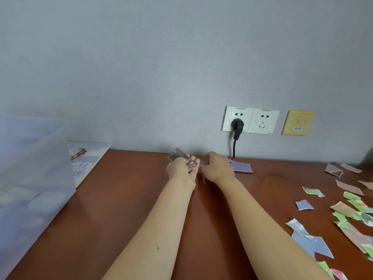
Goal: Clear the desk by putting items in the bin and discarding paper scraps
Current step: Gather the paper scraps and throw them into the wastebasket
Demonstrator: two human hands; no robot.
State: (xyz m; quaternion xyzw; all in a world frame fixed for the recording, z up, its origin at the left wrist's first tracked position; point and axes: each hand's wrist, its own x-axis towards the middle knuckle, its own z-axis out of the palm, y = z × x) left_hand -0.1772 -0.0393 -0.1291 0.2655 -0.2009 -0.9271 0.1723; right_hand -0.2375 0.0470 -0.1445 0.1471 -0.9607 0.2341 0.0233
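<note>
Landmark: the plugged socket [238, 119] on the wall.

- Far left of it and lower: one clear plastic bin [34, 178] on the desk [131, 199].
- Left of it, at the wall: one picture sheet [88, 158], lying flat.
- Below-left of it: my left hand [180, 170], fingers curled round a silvery stack [179, 156] of cards or papers. Number in the stack not readable.
- Just below it: my right hand [218, 168], fingers curled down on a green slip [203, 163] that touches the stack. Blurred, but it looks like a pinch.
- Below it, just right of that hand: one purple scrap [243, 166], flat.
- Right of it on the wall: one empty socket [264, 121], one yellow plate [298, 122].
- Well right and lower: loose paper scraps [343, 209], more than a dozen. Overlap and the frame edge prevent an exact count.

Step in hand, as I judge it: gathering pieces at the wall into one bundle. Next move calls for seating the slip on the stack, then carrying it far left to the bin. The scraps are not yet discarded.
</note>
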